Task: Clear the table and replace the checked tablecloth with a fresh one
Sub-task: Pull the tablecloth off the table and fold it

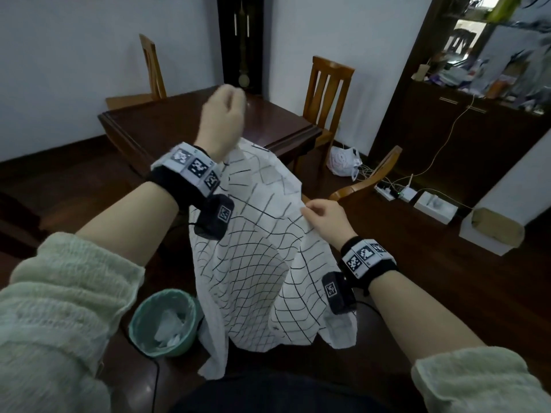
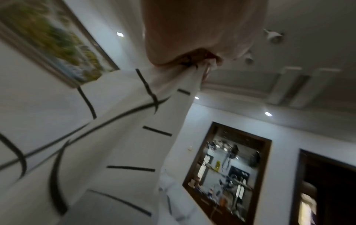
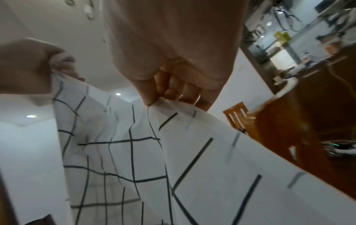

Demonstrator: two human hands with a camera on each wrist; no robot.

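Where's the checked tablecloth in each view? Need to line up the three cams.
Head: checked tablecloth centre frame, hanging from both hands.
Left wrist: lower left, trailing down from the left hand.
Right wrist: lower centre, pinched by the right hand.
Shared landmark: wooden chair, also in the right wrist view.

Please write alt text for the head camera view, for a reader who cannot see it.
Both hands hold a white checked tablecloth up in the air: the left hand grips its top edge high, the right hand pinches it lower. Behind it stands a bare dark wooden table with wooden chairs; a green waste bin sits lower left.
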